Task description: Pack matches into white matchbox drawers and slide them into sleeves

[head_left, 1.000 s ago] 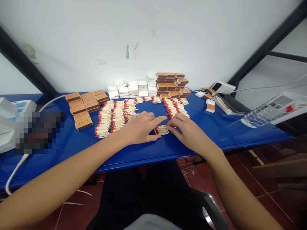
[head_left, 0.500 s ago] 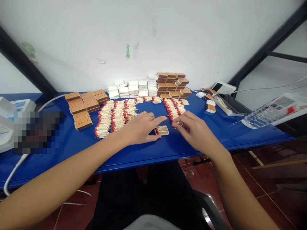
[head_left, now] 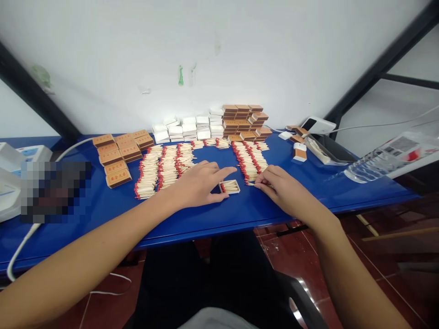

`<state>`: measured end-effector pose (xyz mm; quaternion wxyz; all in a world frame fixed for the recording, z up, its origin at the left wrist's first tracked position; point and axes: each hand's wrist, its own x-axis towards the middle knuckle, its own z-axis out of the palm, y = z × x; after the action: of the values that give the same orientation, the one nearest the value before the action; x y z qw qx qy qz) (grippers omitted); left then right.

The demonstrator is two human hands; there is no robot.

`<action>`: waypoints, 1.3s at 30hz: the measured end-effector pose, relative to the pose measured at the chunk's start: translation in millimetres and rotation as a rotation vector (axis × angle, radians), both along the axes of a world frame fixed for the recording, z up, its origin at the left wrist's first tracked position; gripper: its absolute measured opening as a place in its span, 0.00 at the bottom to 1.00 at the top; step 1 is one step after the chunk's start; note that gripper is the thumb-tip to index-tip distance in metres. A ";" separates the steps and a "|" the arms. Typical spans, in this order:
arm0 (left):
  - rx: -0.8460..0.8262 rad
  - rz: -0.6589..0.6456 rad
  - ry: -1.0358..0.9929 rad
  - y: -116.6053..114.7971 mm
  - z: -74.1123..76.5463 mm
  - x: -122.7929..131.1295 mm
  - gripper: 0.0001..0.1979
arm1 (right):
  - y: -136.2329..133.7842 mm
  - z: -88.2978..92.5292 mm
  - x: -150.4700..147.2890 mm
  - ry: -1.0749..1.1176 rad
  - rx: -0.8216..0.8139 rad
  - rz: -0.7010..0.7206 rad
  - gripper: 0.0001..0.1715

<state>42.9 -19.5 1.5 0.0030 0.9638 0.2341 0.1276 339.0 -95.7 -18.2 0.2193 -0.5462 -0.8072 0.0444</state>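
A small white matchbox tray (head_left: 233, 190), partly filled with red-tipped matches, lies on the blue table. My left hand (head_left: 200, 185) rests at the tray's left end, thumb and index finger spread apart, the thumb by its near corner. To the right, my right hand (head_left: 279, 187) pinches at the near end of a row of matches (head_left: 252, 162). A match (head_left: 250, 184) sticks out from its fingertips, red head to the left. More rows of matches (head_left: 147, 176) lie beyond and left of my left forearm.
White trays (head_left: 183, 131) and brown matchboxes (head_left: 236, 124) are stacked against the wall. More matchboxes (head_left: 118, 176) lie at left, beside a pixelated dark object (head_left: 55, 192). A white device (head_left: 318, 125), a lone matchbox (head_left: 299, 153) and a clear plastic bag (head_left: 377, 157) are at right.
My right hand has shifted slightly right and nearer me, and a match now shows at its fingertips. My left hand stays beside the tray.
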 end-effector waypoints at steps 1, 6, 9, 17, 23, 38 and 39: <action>-0.002 0.000 0.000 0.0 -0.1 0.2 0.33 | 0.2 0.4 -0.2 -0.009 -0.002 0.003 0.10; 0.003 -0.005 -0.009 0.2 -0.5 0.9 0.32 | 2.6 2.5 -0.1 -0.045 -0.034 0.021 0.09; 0.007 -0.003 -0.002 0.2 -0.4 1.0 0.33 | 2.1 5.0 -5.7 -0.065 -0.033 0.018 0.11; 0.041 -0.010 -0.005 -0.8 -0.1 1.6 0.31 | -1.2 13.5 -53.3 -0.086 0.114 0.084 0.07; 0.059 -0.024 -0.003 0.2 -1.8 1.6 0.31 | 4.6 17.3 -62.6 -0.198 0.122 0.133 0.10; 0.062 -0.027 -0.016 1.3 -2.9 1.3 0.30 | 7.6 19.0 -57.4 -0.029 0.003 0.137 0.08; 0.071 -0.027 -0.021 1.5 -3.4 1.2 0.30 | 8.2 18.4 -57.2 -0.020 -0.005 0.137 0.08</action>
<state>44.1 -18.0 -2.0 -0.0269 0.9649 0.2165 0.1460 281.8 -87.5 0.3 0.2062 -0.4904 -0.8449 0.0555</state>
